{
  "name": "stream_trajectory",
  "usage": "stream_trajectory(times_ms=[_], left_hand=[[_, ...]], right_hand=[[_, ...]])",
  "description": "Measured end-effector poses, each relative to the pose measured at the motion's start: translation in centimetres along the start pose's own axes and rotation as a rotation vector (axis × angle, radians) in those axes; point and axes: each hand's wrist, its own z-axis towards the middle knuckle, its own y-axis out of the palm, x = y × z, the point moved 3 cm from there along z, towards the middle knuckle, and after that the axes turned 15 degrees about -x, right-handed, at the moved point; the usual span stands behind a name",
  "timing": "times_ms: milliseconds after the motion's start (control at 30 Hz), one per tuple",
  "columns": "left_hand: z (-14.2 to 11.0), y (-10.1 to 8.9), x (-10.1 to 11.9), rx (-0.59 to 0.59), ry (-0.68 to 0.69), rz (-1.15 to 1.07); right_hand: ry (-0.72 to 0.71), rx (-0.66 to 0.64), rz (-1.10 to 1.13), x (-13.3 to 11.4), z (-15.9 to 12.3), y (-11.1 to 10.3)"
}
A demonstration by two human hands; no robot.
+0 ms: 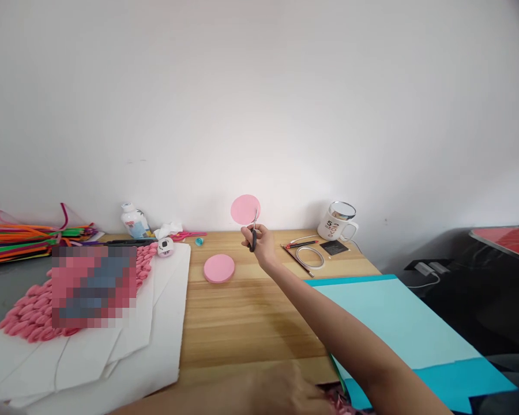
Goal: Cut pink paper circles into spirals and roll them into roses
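Note:
In the head view my right hand reaches out over the far part of the desk. Its fingers are wrapped round small scissors with dark handles, blades pointing up. A pink paper circle stands upright behind the blades, against the wall side; whether my fingers also grip it I cannot tell. On the desk below lies a stack of pink round paper discs. My left hand is smeared by motion at the near edge, close to a shiny pink crumpled thing. Its fingers do not show clearly.
White sheets and a pink knitted mat lie left, with colourful pipe cleaners and a white bottle behind. A mug, pencils and a tape ring stand right, above blue sheets.

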Motion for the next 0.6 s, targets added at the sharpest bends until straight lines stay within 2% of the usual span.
stream_trajectory(times_ms=[67,133,200,233,300,367,400,467,533,600], left_hand=[[-1.8,0.1,-1.3,0.011,0.222,0.064],[-2.7,-0.7,-2.2,0.147,0.269,0.192],[-2.4,-2.2,-2.6,0.228,0.196,0.235],[-1.9,-3.2,-2.7,0.277,0.118,0.21],[-0.9,-5.3,-2.9,0.393,-0.088,0.096],[0.2,-6.7,-2.6,0.446,-0.174,-0.064],[0.8,-6.8,-2.3,0.406,-0.175,-0.163],[2.0,-5.7,-1.7,0.233,-0.186,-0.433],[2.8,-3.6,-0.7,0.06,-0.155,-0.619],[3.3,-1.5,0.3,-0.022,-0.125,-0.675]], right_hand=[[0.0,0.011,-0.005,-0.1,0.0,-0.7],[-0.004,0.026,-0.009,-0.2,0.2,-1.4],[-0.006,0.038,-0.015,-0.3,0.3,-1.9],[-0.007,0.041,-0.019,-0.4,0.3,-2.1],[-0.004,0.042,-0.027,-0.6,0.3,-2.3],[-0.002,0.039,-0.032,-0.7,0.2,-2.3],[-0.001,0.037,-0.032,-0.8,0.3,-2.3],[0.0,0.036,-0.029,-0.7,0.4,-2.1],[0.001,0.035,-0.025,-0.6,0.7,-1.9],[0.003,0.032,-0.025,-0.5,1.0,-1.6]])
